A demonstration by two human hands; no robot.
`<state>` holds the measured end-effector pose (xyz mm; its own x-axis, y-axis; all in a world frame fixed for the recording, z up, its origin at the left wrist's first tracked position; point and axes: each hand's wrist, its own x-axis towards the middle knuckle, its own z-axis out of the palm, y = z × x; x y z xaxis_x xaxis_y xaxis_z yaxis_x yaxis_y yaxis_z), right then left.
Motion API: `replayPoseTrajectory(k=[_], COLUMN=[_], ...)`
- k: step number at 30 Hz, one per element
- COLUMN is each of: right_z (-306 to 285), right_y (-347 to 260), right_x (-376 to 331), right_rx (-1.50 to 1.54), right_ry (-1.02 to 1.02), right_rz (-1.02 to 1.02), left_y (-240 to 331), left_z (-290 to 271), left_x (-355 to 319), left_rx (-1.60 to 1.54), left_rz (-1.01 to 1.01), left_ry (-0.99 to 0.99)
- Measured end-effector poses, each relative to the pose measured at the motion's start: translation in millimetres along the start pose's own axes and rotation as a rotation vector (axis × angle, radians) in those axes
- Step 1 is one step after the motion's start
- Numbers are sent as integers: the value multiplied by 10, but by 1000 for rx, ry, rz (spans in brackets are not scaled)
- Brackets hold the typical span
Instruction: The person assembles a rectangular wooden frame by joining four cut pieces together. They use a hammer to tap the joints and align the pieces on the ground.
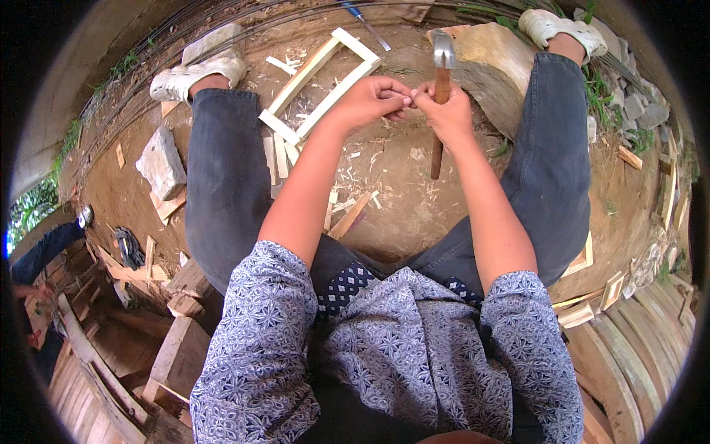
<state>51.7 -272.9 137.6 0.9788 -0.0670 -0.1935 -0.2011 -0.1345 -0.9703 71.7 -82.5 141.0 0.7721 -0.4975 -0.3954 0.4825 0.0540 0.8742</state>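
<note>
My right hand [452, 118] is closed around a hammer [442, 80], its metal head pointing away from me and its wooden handle hanging below the palm. The thumb and fingertips of that hand meet those of my left hand [366, 102] in a pinch. Whatever lies between the fingertips is too small or hidden to make out. Just left of my left hand, a pale rectangular wooden frame [302, 77] rests on the ground, a crosspiece at each end. Beyond it lies a chisel [376, 33] with a blue handle.
A large flat stone [492, 70] sits beyond my right hand. Wood shavings and offcuts [349, 216] litter the dirt between my legs. A grey rock [161, 164] is by my left leg. Stacked timber [181, 359] stands lower left, near another person's arm [33, 296]. Planks [610, 362] lie lower right.
</note>
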Motion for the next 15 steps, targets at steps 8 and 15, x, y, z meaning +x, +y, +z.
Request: replayPoseTrajectory(k=[8, 15], right_z=[106, 39], right_y=[6, 265], right_x=[-31, -73], right_rx=[-121, -169], right_ry=[-24, -1], right_rz=[91, 221], left_y=[-426, -583], left_z=[-348, -565], left_x=[235, 623], left_rx=[336, 379], left_rz=[265, 405], left_ry=[309, 871])
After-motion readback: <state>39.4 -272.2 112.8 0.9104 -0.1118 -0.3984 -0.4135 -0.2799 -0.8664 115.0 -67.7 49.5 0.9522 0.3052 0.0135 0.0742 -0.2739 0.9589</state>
